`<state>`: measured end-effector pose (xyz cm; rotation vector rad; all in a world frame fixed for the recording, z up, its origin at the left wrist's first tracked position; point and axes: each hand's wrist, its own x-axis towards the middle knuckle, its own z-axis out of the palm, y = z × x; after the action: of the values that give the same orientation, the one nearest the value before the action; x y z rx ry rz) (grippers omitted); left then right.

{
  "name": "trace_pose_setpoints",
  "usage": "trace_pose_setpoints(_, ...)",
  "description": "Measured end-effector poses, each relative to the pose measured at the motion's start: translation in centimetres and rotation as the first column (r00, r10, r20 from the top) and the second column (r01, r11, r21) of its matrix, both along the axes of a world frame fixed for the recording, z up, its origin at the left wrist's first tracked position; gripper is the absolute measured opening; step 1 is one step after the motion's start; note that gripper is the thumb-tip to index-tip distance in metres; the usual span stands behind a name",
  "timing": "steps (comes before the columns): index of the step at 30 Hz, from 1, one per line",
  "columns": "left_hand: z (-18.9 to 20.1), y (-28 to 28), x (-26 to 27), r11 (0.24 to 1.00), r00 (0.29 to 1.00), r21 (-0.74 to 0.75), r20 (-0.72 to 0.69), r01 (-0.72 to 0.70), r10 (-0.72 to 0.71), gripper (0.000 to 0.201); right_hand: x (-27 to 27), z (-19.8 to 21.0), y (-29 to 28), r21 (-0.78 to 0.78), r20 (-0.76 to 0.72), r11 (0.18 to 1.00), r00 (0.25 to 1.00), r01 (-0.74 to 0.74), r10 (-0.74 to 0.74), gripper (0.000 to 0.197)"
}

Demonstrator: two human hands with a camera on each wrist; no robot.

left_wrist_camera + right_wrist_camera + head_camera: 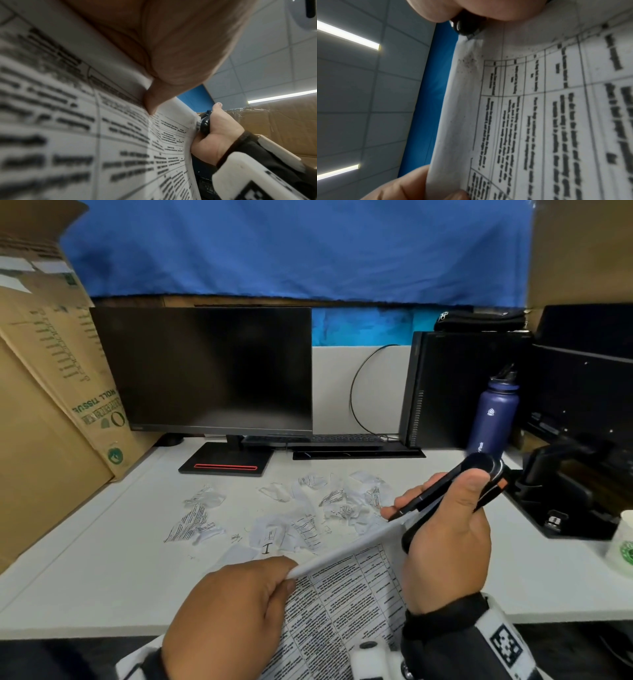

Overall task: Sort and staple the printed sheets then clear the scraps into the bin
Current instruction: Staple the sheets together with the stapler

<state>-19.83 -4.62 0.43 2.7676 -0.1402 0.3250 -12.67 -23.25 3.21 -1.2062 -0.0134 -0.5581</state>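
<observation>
My left hand pinches the top edge of a stack of printed sheets covered in table text, held up off the desk. My right hand grips a black stapler, whose mouth sits over the sheets' upper right corner. In the left wrist view my thumb presses the printed sheets, and the stapler shows at their far corner. The right wrist view shows the printed sheets close up with the stapler's tip at the corner. Torn paper scraps lie scattered on the white desk.
A dark monitor stands at the back, with a keyboard behind the scraps. A blue bottle and a black computer case stand at the right. Cardboard leans at the left. A paper cup sits at the right edge.
</observation>
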Motion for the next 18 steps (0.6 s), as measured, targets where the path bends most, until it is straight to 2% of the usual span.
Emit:
trace_pose_setpoints(2,-0.1,-0.2,-0.2,1.000,1.000,-0.016,0.017,0.002,-0.002,0.007,0.0,0.2,0.1,0.009,0.002,1.000,1.000,0.000,0.000,0.062)
trace_pose_setpoints(5,-0.5,-0.4,-0.5,0.999,0.999,-0.046,0.036,-0.001,0.003,0.022,0.2,0.3,0.2,-0.009,0.034,1.000,0.999,0.005,-0.005,0.061)
trace_pose_setpoints(9,0.0,-0.1,-0.5,0.999,0.999,-0.010,0.030,-0.033,0.034,0.017,0.3,0.5,0.1,0.012,0.076,0.999,0.997,-0.030,0.029,0.054)
trace_pose_setpoints(11,0.9,1.5,-0.6,0.997,0.997,-0.038,0.030,-0.073,0.075,0.021,0.6,0.8,-0.2,0.065,0.123,0.998,0.992,-0.003,-0.005,0.058)
trace_pose_setpoints(13,2.2,4.7,-0.3,0.980,0.987,-0.134,0.046,-0.144,0.151,0.029,1.3,0.7,-1.2,0.167,0.122,0.986,0.992,0.009,-0.030,0.063)
trace_pose_setpoints(15,3.8,9.0,0.6,0.930,0.955,-0.254,0.059,-0.267,0.290,0.033,2.0,0.3,-2.0,0.218,0.085,0.976,0.996,-0.015,-0.004,0.058)
trace_pose_setpoints(17,5.7,14.1,2.2,0.848,0.889,-0.333,0.054,-0.412,0.454,0.033,2.1,0.0,-2.3,0.258,0.026,0.966,0.999,-0.026,0.020,0.058)
trace_pose_setpoints(18,6.4,17.0,3.3,0.806,0.845,-0.335,0.048,-0.488,0.532,0.031,2.0,-0.1,-2.1,0.271,-0.007,0.962,0.999,-0.043,0.046,0.067)
